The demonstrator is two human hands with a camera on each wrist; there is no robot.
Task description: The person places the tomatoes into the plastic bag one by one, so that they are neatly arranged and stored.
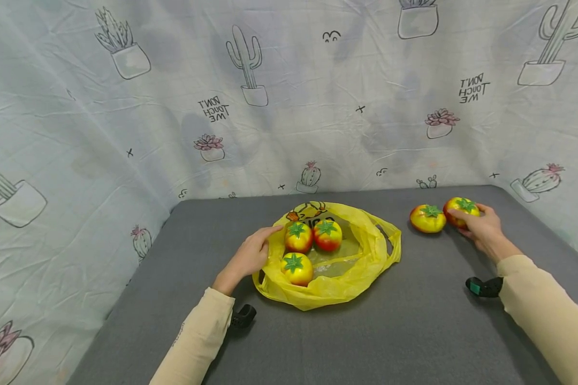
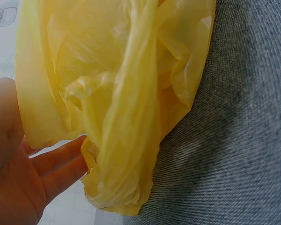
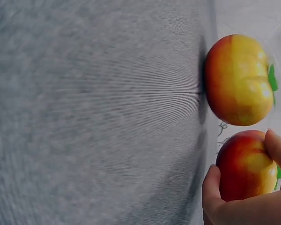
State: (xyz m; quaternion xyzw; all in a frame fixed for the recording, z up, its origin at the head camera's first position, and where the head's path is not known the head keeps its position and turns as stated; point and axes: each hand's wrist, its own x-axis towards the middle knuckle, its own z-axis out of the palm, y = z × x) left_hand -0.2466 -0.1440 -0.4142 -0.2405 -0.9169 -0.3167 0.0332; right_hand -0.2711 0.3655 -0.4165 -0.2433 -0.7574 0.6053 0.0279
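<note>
An open yellow plastic bag (image 1: 337, 289) lies on the grey table, with three yellow-red tomatoes (image 1: 327, 235) inside. My left hand (image 1: 250, 254) is at the bag's left rim; in the left wrist view its fingers lie against the yellow plastic (image 2: 126, 122), thumb and fingers apart on either side of the edge. At the far right my right hand (image 1: 484, 230) grips a tomato (image 1: 458, 206) between thumb and fingers. Just left of that one sits another tomato (image 1: 427, 219). In the right wrist view the gripped tomato (image 3: 246, 166) is beside the other tomato (image 3: 239, 79).
The grey table (image 1: 390, 331) runs back to a white curtain (image 1: 289, 133) printed with cacti. Dark straps (image 1: 484, 287) are on both wrists.
</note>
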